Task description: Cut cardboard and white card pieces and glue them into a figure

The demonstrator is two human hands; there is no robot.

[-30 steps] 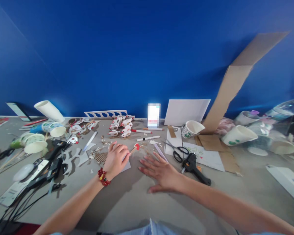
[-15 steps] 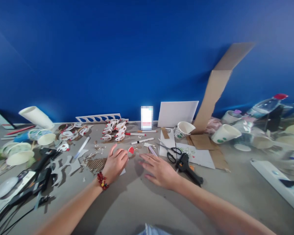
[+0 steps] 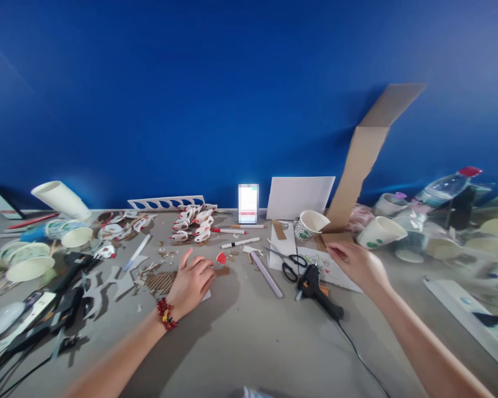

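My left hand rests low over the grey table, fingers apart, beside corrugated brown cardboard and just left of a small red piece. It holds nothing that I can see. My right hand is over the right part of a white sheet with green and red drawings; its fingers are pressed together, and whatever is in them is too small to name. A black glue gun and black scissors lie to the left of this hand. A pale purple strip lies between both hands.
White cut-outs with red parts are clustered at the back. A phone and a white board stand by the blue wall. Paper cups, a bottle and a power strip are on the right.
My right hand has moved right, from the middle of the table past the glue gun to the drawn sheet, uncovering the purple strip. My left hand has barely shifted.
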